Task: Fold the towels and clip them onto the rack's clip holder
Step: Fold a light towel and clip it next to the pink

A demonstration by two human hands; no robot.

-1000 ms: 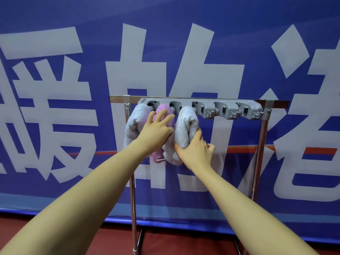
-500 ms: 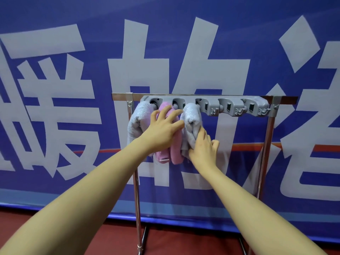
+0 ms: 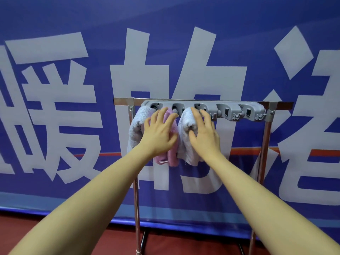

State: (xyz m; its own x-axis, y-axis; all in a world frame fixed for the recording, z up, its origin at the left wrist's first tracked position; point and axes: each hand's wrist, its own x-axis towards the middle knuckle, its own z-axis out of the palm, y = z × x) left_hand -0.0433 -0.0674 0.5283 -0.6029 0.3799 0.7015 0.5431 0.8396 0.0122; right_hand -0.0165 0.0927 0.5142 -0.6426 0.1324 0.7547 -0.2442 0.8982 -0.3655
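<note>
A grey clip holder [image 3: 226,112] runs along the top bar of a metal rack [image 3: 265,137]. Three folded towels hang from its left clips: a light grey towel [image 3: 137,129] at the left, a pink towel [image 3: 172,159] in the middle, and a pale grey towel [image 3: 185,137] to the right of it. My left hand [image 3: 159,132] lies spread over the pink towel with straight fingers. On the pale grey towel my right hand [image 3: 203,133] presses with spread fingers, its fingertips near the third clip. The two rightmost clips hold nothing.
A large blue banner [image 3: 73,70] with white characters stands right behind the rack. Red floor [image 3: 55,234] shows below it. The rack's legs [image 3: 137,218] reach down to the floor on both sides.
My right hand has moved up from the lower part of the pale grey towel to its top by the clip. My left hand has spread flat over the pink towel.
</note>
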